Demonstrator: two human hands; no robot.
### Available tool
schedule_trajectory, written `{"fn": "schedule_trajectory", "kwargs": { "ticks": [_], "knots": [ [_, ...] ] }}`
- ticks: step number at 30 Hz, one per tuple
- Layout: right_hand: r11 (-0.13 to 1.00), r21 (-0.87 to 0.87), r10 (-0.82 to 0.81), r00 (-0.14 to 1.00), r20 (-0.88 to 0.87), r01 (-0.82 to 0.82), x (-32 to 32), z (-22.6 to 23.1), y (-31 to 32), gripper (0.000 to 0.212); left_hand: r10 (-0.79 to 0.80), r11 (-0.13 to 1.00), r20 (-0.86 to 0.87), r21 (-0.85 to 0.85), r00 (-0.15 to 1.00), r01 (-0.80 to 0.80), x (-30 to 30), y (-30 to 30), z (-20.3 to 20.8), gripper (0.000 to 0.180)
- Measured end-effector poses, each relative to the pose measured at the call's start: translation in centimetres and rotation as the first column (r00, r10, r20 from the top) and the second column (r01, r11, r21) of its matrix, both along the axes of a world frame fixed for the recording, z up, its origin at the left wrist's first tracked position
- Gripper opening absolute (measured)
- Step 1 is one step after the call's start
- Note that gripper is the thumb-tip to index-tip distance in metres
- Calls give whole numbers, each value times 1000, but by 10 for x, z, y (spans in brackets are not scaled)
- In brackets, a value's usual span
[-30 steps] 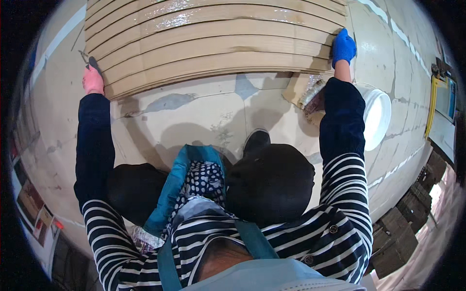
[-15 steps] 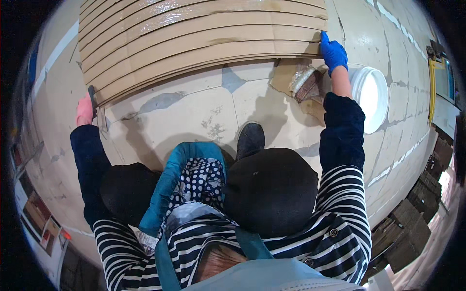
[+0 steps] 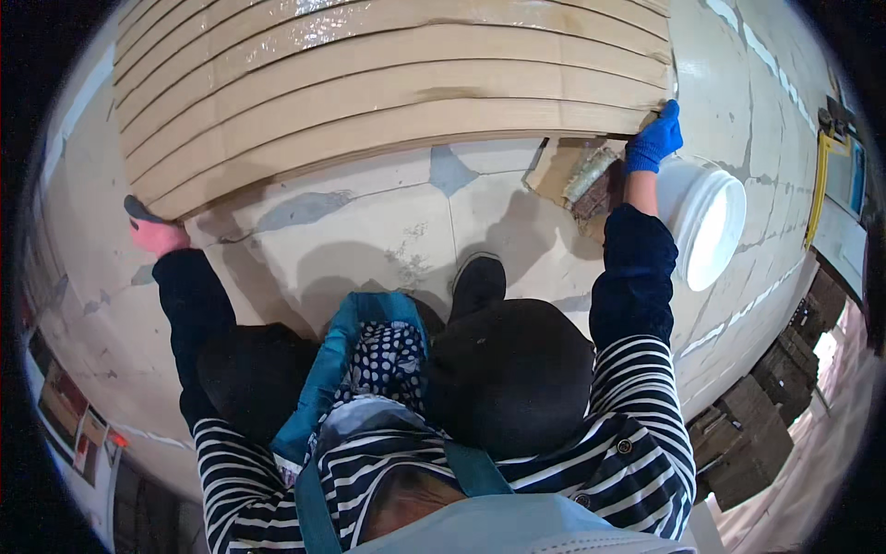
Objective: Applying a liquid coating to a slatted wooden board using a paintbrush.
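A stack of flat brown cardboard sheets (image 3: 397, 83) spreads across the far part of the head view, its overlapping edges forming parallel strips. My left hand (image 3: 157, 234), in a pink glove with dark grey fingertips, grips the near left corner. At the near right corner, my right hand (image 3: 654, 140) in a blue knit glove is closed on the same stack. The undersides of the sheets and some of my fingers are hidden. Shiny clear film (image 3: 295, 39) lies over part of the top.
A white bucket (image 3: 709, 231) stands on the floor beside my right forearm. Next to it lie a torn cardboard scrap (image 3: 552, 171) and crumpled clear wrap (image 3: 591, 174). My dark shoe (image 3: 479, 284) rests on the cracked tile floor (image 3: 388, 231). Dark stacked pieces (image 3: 752, 429) sit at the right rim.
The cardboard stack looks larger, with its near corners wider apart in view. Both hands have moved outward and lower in the picture with it, still gripping. The bucket also appears lower.
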State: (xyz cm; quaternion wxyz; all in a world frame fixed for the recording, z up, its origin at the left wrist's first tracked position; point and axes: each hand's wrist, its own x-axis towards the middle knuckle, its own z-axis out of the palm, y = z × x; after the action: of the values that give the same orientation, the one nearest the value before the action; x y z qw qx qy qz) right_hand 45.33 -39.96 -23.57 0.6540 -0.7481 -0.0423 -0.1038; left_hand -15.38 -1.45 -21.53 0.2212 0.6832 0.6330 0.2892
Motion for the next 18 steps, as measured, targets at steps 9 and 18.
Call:
{"fn": "schedule_trajectory", "kwargs": {
  "ticks": [9, 18],
  "knots": [
    [539, -835, -77, 993, 86, 114, -4, 31, 35, 59, 426, 902, -50, 100, 903, -420, 55, 15, 15, 51],
    [611, -789, -22, 997, 71, 69, -1, 23, 28, 56, 300, 954, 284, -114, 911, -279, 36, 17, 15, 49]
  ]
}}
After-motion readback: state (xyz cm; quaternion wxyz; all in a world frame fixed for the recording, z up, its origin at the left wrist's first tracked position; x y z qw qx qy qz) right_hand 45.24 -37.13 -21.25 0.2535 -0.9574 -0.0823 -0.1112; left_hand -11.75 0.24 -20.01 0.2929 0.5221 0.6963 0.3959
